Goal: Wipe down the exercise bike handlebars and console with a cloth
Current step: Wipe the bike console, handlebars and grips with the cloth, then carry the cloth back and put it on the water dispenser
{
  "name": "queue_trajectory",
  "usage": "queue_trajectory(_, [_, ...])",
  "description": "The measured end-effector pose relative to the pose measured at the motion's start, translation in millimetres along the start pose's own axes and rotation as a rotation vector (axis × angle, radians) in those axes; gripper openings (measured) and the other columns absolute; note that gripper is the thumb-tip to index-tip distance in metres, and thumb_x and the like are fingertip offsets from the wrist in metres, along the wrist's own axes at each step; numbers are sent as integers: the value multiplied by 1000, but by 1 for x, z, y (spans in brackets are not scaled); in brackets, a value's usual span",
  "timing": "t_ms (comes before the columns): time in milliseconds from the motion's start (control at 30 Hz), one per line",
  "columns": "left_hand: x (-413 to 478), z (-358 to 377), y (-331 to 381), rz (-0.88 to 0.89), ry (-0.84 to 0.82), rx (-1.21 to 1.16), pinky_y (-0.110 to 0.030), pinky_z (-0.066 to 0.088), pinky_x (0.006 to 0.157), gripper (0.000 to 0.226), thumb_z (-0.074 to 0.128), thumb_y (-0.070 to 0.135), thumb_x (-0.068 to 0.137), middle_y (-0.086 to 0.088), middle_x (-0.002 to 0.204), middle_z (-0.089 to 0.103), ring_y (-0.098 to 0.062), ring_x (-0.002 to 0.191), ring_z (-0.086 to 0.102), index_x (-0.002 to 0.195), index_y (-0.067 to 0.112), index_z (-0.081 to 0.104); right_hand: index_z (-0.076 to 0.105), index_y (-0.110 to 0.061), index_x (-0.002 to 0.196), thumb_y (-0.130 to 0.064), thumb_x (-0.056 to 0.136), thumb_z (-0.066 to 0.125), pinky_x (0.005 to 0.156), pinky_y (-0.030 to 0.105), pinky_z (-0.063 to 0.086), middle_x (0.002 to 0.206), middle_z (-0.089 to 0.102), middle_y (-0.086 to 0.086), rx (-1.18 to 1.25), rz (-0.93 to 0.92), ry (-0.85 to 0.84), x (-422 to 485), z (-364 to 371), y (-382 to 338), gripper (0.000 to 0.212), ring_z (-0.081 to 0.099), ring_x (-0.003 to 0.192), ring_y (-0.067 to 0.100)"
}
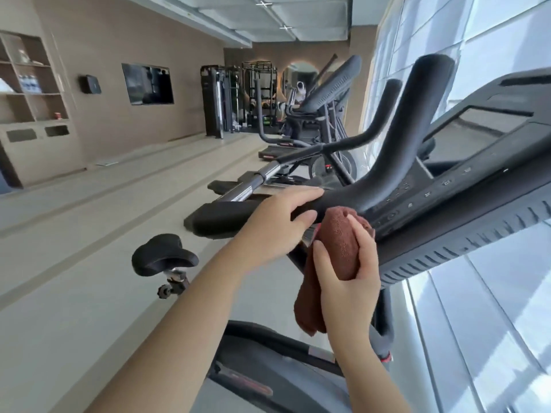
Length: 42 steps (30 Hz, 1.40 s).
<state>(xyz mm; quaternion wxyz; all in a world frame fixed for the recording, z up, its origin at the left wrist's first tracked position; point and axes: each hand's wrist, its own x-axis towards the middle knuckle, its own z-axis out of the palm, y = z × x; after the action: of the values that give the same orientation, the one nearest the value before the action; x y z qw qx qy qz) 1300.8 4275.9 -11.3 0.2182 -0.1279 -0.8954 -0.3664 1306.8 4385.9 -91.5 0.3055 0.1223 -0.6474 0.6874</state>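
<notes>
Handlebar (343, 201) steadied by left hand (277, 225), fingers curled over it; right hand (348, 281) clamped on the bunched brown cloth (340, 242). Press firmly, sweep toward console (465, 177).

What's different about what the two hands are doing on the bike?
The left hand is bare and rests on the black handlebar, fingers draped over it. The right hand clutches a bunched brown cloth, pressing it below the handlebar beside the console. The left comes in from the side, the right from below. Both touch the same bike.
</notes>
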Motion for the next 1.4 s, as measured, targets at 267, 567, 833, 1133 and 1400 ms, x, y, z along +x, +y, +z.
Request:
queue_trajectory(267, [-129,-34,-69,-108,343,391,-26,29,99,35,62,16,84,-4,123,60,-21,116,51,118,9,60,52,-49,110,-24,70,72,83,-5,28,112,56,-8,-259,-78,-420,-46,25,-17,51,48,98,-9])
queue_trajectory(567, [-226,-79,-140,-323,477,696,-39,39,93,32,74,6,70,-11,105,67,-30,100,61,100,5,67,54,-41,116,-26,73,70,72,12,40,105,48,-6,-465,-96,-972,-121,126,11,48,55,89,17])
queue_trajectory(833, [-258,-135,-223,-602,474,852,-46,50,85,25,62,14,71,-12,102,69,-30,97,64,94,6,69,56,-38,115,-25,73,69,74,17,41,116,49,-2,-288,-170,-1152,-162,269,44,47,55,97,14])
queue_trajectory(1133, [-194,-216,-342,-696,487,982,-49,48,86,29,76,3,67,-14,103,68,-33,99,63,96,3,68,55,-39,115,-26,75,68,68,18,34,107,48,-3,-118,-134,-1205,-143,445,90,45,51,84,13])
queue_trajectory(1400, [-161,-274,-448,-774,524,982,-50,47,87,27,74,3,70,-15,104,68,-33,100,62,97,3,68,54,-40,115,-25,76,67,70,21,34,104,46,-6,-101,-92,-1183,-119,567,121,44,47,77,11])
